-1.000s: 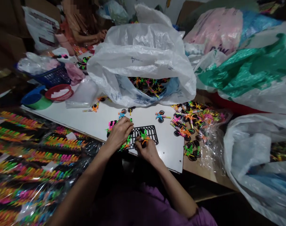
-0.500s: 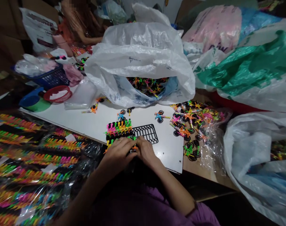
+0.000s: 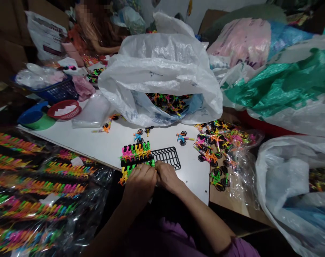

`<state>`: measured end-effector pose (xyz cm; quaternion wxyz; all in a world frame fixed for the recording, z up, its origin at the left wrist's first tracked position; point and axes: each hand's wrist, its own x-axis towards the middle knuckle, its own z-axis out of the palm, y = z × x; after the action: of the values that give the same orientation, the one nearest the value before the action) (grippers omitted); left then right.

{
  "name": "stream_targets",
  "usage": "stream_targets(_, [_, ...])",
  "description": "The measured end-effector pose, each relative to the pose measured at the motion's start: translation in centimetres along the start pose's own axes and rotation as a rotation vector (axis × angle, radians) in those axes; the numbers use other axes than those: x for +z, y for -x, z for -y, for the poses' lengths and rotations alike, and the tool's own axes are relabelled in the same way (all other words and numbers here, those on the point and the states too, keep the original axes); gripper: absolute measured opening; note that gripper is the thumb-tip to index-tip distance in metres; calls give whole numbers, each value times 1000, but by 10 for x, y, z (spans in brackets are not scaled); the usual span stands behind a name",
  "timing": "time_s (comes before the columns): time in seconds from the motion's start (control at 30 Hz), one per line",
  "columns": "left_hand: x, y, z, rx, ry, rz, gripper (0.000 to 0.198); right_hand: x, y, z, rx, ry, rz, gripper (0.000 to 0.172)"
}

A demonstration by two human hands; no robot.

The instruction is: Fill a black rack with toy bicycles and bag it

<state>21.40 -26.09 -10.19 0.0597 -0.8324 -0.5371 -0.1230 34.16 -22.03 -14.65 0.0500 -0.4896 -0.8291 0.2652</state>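
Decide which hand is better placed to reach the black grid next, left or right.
Probably the right hand: it sits just in front of the black grid, while the left hand is at the toy bicycles, farther from the grid.

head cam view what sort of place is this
Likely a small toy-packing workshop: plastic bags of tiny toy bicycles, clear packs of them in rows, and a black plastic rack being worked at.

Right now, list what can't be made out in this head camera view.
Head view:
What the left hand and right hand pinch: their fingers hide it, beside the rows of toy bicycles.
The co-worker's hands: the co-worker's arm passes behind the white plastic bag.
How many loose toy bicycles that bag holds: its folds hide most.
Contents of the cloudy bag: its plastic blurs them.
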Motion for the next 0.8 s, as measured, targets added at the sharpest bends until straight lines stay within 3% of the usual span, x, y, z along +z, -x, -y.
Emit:
stream_targets(0.07, [2,1,-3,-39,-28,22,19,-3,-4,1,-24,26,39,17])
stream_targets(0.17, [5,6,-4,-31,-19,-53,18,-3,-7,4,-36,48,77,18])
stream_targets(0.3, [10,18,3,27,90,-139,22,-1,2,5,-48,26,24,19])
stream_targets(0.43, [16,22,25,162,189,-170,22,-28,11,-23,-157,-79,-40,17])
stream_targets(0.5, [18,19,35,231,216,-163,21,-52,8,-48,-8,-6,-152,19])
stream_targets(0.57, [18,14,41,239,232,-145,21,-73,-1,-74,240,152,-254,22])
stream_targets(0.63, [17,11,43,230,232,-149,21,-83,-12,-93,397,293,-290,27])
stream_targets(0.8, [15,13,42,256,195,-177,20,-73,-27,-98,473,307,-332,25])
